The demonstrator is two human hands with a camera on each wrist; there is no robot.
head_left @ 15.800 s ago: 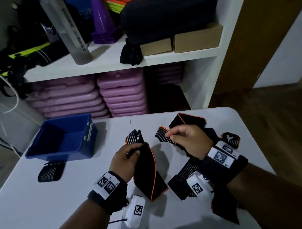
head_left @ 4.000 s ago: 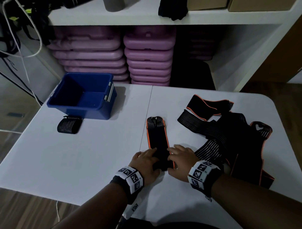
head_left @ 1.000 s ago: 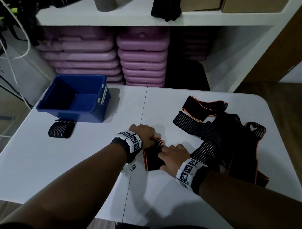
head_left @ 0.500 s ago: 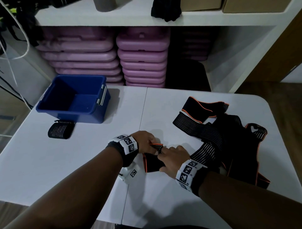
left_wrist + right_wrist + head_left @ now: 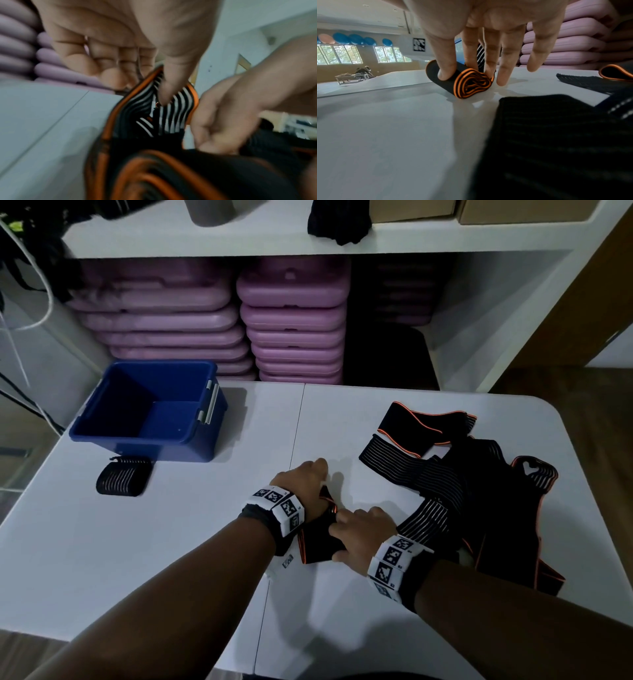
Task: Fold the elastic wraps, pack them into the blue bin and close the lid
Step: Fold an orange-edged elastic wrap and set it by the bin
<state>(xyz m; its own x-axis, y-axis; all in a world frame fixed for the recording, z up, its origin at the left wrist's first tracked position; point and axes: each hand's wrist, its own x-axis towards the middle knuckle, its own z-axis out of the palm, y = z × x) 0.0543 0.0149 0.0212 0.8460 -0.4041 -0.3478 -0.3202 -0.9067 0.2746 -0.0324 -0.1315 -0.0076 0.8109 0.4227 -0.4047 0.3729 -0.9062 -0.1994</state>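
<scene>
Near the table's front edge, well apart from the blue bin [image 5: 147,409], both hands grasp a rolled wrap [image 5: 469,81] (orange-edged): right hand [image 5: 363,537] steadying it, left hand [image 5: 303,486] pinching its striped end.

Gym storeroom: stacked purple step platforms [image 5: 291,320], exercise balls [image 5: 354,39].

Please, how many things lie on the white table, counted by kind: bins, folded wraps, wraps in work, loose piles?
Bin: 1
Folded wrap: 1
Half-rolled wrap: 1
Loose pile: 1 (the wraps in it cannot be counted)
Total: 4
</scene>
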